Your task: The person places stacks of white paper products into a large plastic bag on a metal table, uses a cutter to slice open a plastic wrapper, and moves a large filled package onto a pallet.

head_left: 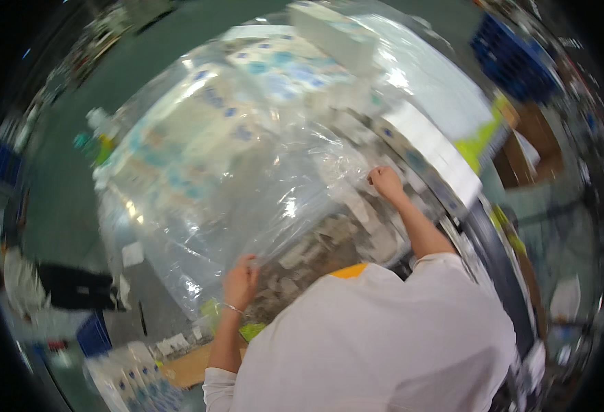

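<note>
A big sheet of clear plastic film (274, 196), creased and shiny, spreads across the work surface in front of me. Its near edge runs between my hands. My left hand (241, 281), with a thin bracelet at the wrist, pinches that edge at the lower left. Farther off to the right, my right hand (386, 182) is closed on the film, its fingertips partly hidden. White packs with teal and blue print (178, 137) show blurred through the film at the left. More printed packs (292, 65) lie at the far side.
A long row of white packs (432, 154) stands right of my right hand. Scraps (302, 257) litter the surface close to my body. Beyond are an open cardboard box (532, 147), a blue crate (511, 58) and bottles (96, 141). Another person (61, 285) is at the far left.
</note>
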Motion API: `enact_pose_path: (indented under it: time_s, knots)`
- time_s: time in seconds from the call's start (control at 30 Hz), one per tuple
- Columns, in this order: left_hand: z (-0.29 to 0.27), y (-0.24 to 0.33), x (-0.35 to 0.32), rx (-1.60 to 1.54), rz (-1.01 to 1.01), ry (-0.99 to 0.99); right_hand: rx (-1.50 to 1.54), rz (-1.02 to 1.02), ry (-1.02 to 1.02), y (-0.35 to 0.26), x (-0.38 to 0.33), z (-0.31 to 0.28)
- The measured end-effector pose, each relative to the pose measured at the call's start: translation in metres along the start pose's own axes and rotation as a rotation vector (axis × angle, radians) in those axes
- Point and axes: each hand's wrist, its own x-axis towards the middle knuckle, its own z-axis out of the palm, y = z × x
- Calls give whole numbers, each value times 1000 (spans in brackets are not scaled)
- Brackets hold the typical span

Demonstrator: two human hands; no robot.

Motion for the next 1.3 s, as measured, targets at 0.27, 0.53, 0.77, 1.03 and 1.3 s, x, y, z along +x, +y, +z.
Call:
enact_pose_path:
  time_s: [0.27, 0.53, 0.77, 1.03, 1.3]
  knots:
    - [29, 43, 38, 188, 159, -354, -424, 154, 736, 147, 2, -184]
    - [103, 193, 115, -524, 342, -371, -293, 130, -83, 123, -3, -165]
    - [164, 236, 156, -1066, -267, -464, 635, 89, 227, 120, -35, -59]
    - [137, 253, 125, -1383, -471, -875, 1487, 542, -268, 70, -73, -73]
    - [112, 216, 71, -1176, 90, -675, 1478, 124, -391, 41, -121, -103]
